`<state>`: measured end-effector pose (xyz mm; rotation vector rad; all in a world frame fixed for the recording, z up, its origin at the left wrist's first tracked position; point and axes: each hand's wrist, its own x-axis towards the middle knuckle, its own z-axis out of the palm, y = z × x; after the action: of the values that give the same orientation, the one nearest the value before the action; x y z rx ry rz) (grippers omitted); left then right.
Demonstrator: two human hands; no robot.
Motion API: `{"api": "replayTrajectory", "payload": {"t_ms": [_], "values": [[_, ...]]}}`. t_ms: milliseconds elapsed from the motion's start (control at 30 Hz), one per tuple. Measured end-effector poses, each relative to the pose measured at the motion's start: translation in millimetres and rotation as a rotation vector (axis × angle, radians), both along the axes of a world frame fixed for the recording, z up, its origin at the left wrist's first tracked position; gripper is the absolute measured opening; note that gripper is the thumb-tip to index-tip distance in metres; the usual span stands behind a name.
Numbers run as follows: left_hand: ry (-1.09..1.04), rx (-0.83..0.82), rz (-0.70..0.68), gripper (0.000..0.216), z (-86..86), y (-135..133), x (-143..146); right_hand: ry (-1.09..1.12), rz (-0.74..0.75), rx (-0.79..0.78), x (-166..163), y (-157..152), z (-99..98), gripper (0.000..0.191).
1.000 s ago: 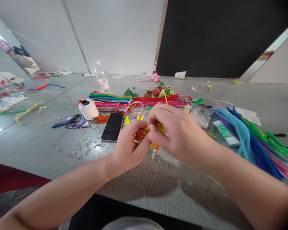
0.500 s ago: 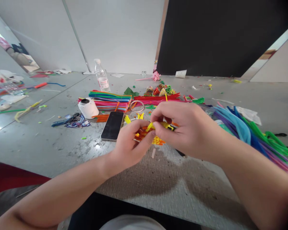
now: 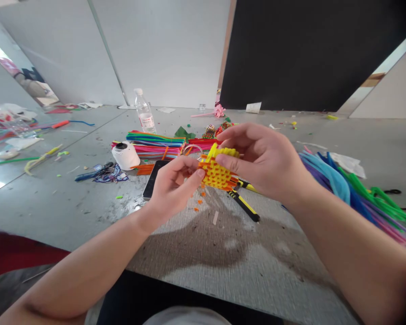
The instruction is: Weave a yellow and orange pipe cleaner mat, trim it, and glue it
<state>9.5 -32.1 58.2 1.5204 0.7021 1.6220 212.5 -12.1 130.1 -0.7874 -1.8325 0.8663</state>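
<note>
— What's in the hands?

— A small woven mat point(image 3: 216, 174) of yellow and orange pipe cleaners, held up above the table point(image 3: 223, 262), over its middle towards the near edge.

— How is it held?

— The left hand point(image 3: 171, 183) pinches its left edge between thumb and fingertips; the right hand point(image 3: 260, 160) is closed on its top and right side. Both are clamped on it, I'd say to keep the weave flat and facing the eyes.

— And below it?

— A yellow-and-black cutter point(image 3: 245, 203) lies on the table just under the right hand, with orange scraps point(image 3: 199, 203) beside it. A phone point(image 3: 152, 183) shows behind the left hand.

— Further out?

— A stack of coloured pipe cleaners point(image 3: 155, 142) and a white tape roll point(image 3: 125, 155) sit towards the far left; a water bottle point(image 3: 144, 115) stands beyond. Loose blue and green pipe cleaners point(image 3: 352, 185) fan along the right edge, within easy reach.
</note>
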Motion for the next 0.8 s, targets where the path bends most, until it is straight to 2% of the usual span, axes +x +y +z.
{"api": "replayTrajectory", "payload": {"t_ms": [100,167,267,433,633,700,800], "values": [[-0.069,-0.042,0.014,0.015,3.1,0.8,0.1,0.079,0.081,-0.151,-7.8,2.0,-8.3,0.048],[-0.119,-0.075,-0.008,0.012,6.1,-0.5,1.1,0.086,0.09,-0.177,-12.0,1.4,-12.5,0.045],[-0.162,-0.147,-0.037,0.009,10.3,-3.0,1.7,0.079,0.046,-0.112,-16.7,-2.2,-16.2,0.038],[-0.169,-0.233,-0.066,0.008,12.6,-3.6,-1.0,0.033,-0.058,-0.037,-24.6,-13.2,-18.2,0.036],[-0.164,-0.212,-0.144,0.01,16.2,-4.8,-4.3,0.067,-0.076,-0.042,-28.8,-21.8,-18.3,0.037],[-0.137,-0.181,-0.168,0.007,17.6,-4.4,-5.0,0.139,-0.095,-0.05,-26.3,-19.5,-15.8,0.042],[-0.099,-0.102,-0.159,0.017,17.2,-0.1,-7.0,0.308,-0.111,-0.093,-21.9,-11.7,-11.6,0.05]]}}
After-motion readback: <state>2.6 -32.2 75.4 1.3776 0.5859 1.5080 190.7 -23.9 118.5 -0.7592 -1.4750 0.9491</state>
